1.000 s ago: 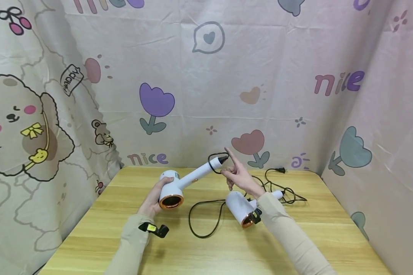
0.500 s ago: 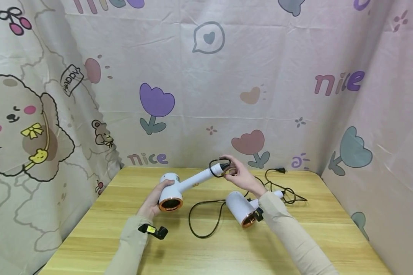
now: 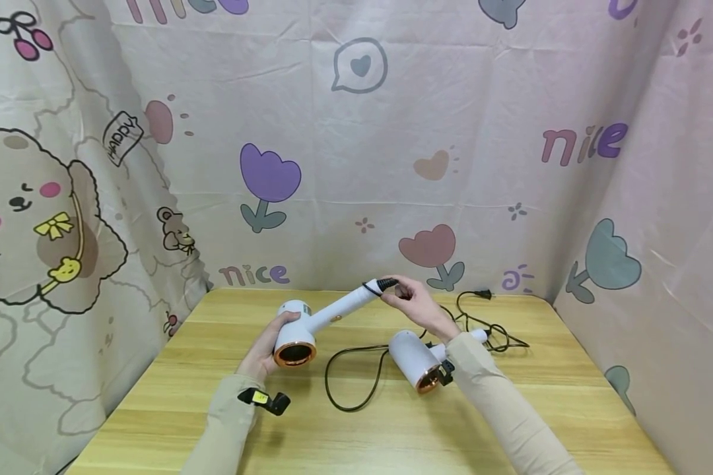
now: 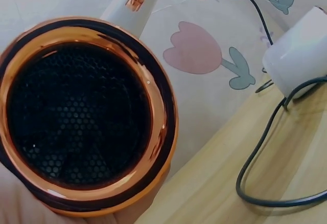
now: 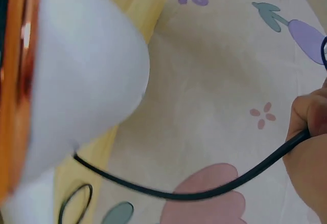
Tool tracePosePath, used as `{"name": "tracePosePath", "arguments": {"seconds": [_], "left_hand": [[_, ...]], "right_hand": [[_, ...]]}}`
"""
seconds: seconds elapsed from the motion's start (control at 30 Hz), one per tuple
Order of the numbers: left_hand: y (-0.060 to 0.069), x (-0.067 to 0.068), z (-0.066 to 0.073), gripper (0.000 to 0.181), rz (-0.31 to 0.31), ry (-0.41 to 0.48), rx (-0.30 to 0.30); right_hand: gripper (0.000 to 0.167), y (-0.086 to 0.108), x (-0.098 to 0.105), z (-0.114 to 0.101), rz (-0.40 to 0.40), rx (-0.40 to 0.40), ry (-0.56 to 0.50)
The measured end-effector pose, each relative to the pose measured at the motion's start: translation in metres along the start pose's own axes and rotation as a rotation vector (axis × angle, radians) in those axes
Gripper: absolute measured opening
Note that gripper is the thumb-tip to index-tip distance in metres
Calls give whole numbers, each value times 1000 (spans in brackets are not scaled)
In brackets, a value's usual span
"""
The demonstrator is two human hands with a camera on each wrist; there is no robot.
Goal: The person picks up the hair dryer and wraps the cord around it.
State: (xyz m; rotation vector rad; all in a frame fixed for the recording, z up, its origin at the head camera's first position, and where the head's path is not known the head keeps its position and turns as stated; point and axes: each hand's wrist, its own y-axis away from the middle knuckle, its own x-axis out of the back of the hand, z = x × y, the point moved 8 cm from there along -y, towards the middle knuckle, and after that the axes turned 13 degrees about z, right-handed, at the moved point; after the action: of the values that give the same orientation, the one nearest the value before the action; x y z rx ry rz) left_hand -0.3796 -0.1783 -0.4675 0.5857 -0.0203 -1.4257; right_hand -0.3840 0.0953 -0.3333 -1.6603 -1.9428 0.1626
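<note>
A white hair dryer with a copper-coloured nozzle ring (image 3: 346,305) is held above the table, its handle slanting up to the right. My left hand (image 3: 267,344) grips it round the head, with the thumb on top. At the handle's end, my right hand (image 3: 420,309) holds the black power cord (image 5: 194,196) in curled fingers, beside the ribbed cord sleeve (image 3: 387,284). A cord loop lies round the handle's tip. Below my right wrist, a second white hair dryer (image 3: 412,355) lies on the table, partly hidden by the sleeve. The left wrist view shows the held dryer's dark grille (image 4: 76,116).
The wooden table (image 3: 333,442) carries a wide loop of black cord (image 3: 328,379) in the middle. More tangled cord lies behind the second dryer, with a black plug (image 3: 484,294) near the back edge. A printed curtain (image 3: 333,165) surrounds the table.
My right hand's raised index finger has bent down, and the fingers have curled round the cord. The loop at the handle's end has become smaller and tighter. The dryer has tipped slightly lower.
</note>
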Motion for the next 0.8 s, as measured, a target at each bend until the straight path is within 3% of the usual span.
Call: {"name": "tracePosePath", "arguments": {"seconds": [0.1,0.23,0.33,0.5,0.6,0.8], "left_hand": [[2,-3,1,75,1,23,6],[4,-11,3,75,-22,58,8],[4,-14,6,75,-26,66,-4],[0,-7,4,73,10,39,4],[-1,-5,1,74,-3,22,8],[-2,-3,-5,76,5,28,28]], "right_hand": [[39,-3,-5,16,5,-63,-47],[58,-7,-9,38,26,-135,-117],[69,-10,-7,40,62,-96,-136],[81,-10,-7,39,35,14,-2],[88,-9,-8,37,19,65,97],[80,-8,-6,33,40,117,211]]}}
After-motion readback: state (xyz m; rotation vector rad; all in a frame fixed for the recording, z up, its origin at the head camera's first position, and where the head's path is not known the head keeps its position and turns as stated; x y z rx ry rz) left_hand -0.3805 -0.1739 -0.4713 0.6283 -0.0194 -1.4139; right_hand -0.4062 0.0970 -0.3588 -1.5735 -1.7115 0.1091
